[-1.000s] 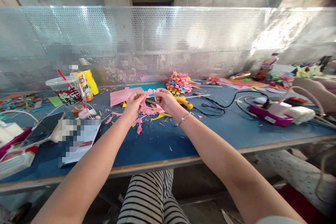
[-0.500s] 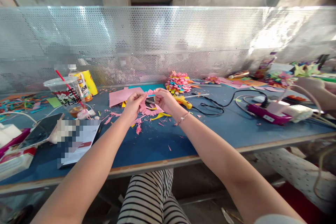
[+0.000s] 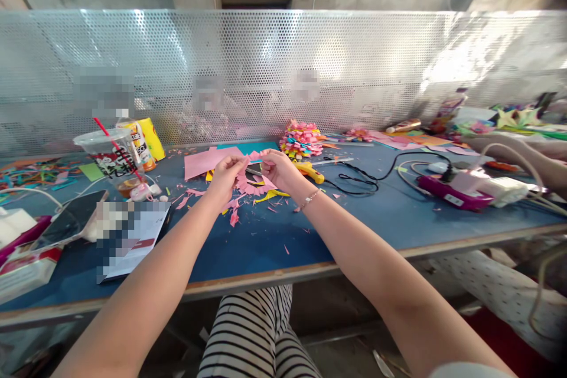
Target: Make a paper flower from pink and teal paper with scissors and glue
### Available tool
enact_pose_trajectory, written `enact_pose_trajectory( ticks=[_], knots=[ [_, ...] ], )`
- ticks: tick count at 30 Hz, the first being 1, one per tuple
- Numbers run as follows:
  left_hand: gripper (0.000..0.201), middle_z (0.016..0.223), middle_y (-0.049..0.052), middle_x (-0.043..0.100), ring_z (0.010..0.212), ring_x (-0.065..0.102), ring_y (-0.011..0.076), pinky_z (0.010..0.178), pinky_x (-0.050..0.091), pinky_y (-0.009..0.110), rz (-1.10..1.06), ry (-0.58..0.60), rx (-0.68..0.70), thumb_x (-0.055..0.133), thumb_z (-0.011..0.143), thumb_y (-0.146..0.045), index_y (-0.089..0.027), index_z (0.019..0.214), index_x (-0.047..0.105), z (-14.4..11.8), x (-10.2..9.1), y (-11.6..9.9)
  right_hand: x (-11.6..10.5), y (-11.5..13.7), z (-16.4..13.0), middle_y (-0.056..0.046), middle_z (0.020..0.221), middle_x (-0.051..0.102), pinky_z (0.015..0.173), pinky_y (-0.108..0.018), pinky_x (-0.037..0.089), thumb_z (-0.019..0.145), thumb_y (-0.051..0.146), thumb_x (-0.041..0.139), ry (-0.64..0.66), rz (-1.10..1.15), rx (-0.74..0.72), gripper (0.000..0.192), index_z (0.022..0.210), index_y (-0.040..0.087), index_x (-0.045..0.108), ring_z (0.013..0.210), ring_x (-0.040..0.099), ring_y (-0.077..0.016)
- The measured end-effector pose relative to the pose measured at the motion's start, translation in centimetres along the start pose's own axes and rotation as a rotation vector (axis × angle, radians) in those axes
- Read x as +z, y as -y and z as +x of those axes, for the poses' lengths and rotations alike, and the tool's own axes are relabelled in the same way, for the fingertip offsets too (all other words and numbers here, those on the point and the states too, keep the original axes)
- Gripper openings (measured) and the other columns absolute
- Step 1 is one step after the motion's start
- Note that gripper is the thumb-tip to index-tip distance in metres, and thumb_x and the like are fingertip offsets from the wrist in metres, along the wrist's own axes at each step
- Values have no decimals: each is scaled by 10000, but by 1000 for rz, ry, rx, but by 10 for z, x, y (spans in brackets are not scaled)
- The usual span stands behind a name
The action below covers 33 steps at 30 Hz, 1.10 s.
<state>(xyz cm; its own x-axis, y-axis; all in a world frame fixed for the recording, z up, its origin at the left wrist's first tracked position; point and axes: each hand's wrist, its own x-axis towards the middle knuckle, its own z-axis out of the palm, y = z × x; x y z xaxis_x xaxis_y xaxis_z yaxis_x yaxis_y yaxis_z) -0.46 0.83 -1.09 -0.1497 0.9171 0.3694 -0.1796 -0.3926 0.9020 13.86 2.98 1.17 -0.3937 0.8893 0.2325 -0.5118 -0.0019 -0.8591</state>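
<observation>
Centrally, one pink paper strip (image 3: 254, 156), jagged-edged, spans the gap between the fingertips of both hands. Left hand (image 3: 228, 174): thumb and fingers pinch together on the strip's left part. Right hand (image 3: 280, 170): fingers pinch likewise on its right part. Below the fingers lie pink scraps (image 3: 234, 217) on a blue table (image 3: 266, 254). Left of them, near: one flat pink sheet (image 3: 199, 163). Right, near: one multicoloured paper bunch (image 3: 302, 139). Well left: one cup (image 3: 108, 156) with red straw (image 3: 101, 126). Well right: one purple power strip (image 3: 454, 193).
</observation>
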Motion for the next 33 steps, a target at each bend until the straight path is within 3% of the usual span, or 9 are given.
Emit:
enact_pose_trajectory(
  ticks=[10,23,27,33],
  knots=[
    [235,598,-44,489,442,416,37,364,289,168,-27,-37,-40,712,585,-318,-177,697,562,-2,2,-3,2,2,-3,76,509,262,443,-201,232,577,140,623,12,11,33,278,583,183,348,456,304,-42],
    [238,578,-53,481,432,403,40,353,261,179,-54,-29,-39,714,577,-306,-175,688,549,-3,4,-6,1,1,0,81,527,351,446,-183,242,562,148,643,-26,14,27,242,675,182,431,463,334,-37],
    [238,575,-57,488,454,432,35,391,310,167,-77,-74,-22,710,578,-303,-174,685,540,1,2,-4,-3,1,5,89,541,377,437,-183,250,571,183,640,-92,11,-20,256,700,198,420,447,347,-34],
    [249,507,-84,428,375,370,30,364,282,168,-78,-135,-108,689,596,-305,-184,741,527,4,-4,-1,-12,-4,11,78,539,413,444,-183,285,548,179,691,-76,-150,-78,260,677,181,465,452,385,-33]
  ],
)
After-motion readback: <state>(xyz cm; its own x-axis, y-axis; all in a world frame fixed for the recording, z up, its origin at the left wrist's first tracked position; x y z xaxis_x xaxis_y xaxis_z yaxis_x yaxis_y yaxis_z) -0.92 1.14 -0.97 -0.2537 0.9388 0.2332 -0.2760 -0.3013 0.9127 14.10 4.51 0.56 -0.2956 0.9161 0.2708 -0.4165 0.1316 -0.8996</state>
